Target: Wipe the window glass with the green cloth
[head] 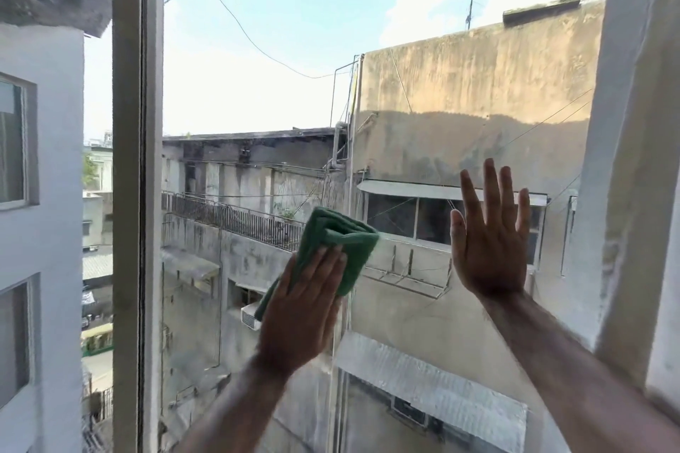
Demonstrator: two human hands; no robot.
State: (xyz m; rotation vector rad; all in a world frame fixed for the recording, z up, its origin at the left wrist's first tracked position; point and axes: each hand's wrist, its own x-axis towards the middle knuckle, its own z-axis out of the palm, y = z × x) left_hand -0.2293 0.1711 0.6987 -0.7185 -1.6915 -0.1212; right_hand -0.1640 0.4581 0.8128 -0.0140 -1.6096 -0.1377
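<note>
The window glass (279,66) fills the middle of the head view, with sky and old buildings behind it. A folded green cloth (338,239) lies flat against the pane near its centre. My left hand (301,313) presses on the lower part of the cloth with fingers flat. To the right, my right hand (489,235) rests on the glass with fingers spread and nothing in it. Both forearms reach up from the bottom edge.
A pale vertical frame post (136,195) bounds the pane on the left. A thick white frame and wall (633,158) close it on the right. Left of the post, another pane shows a white building (44,195).
</note>
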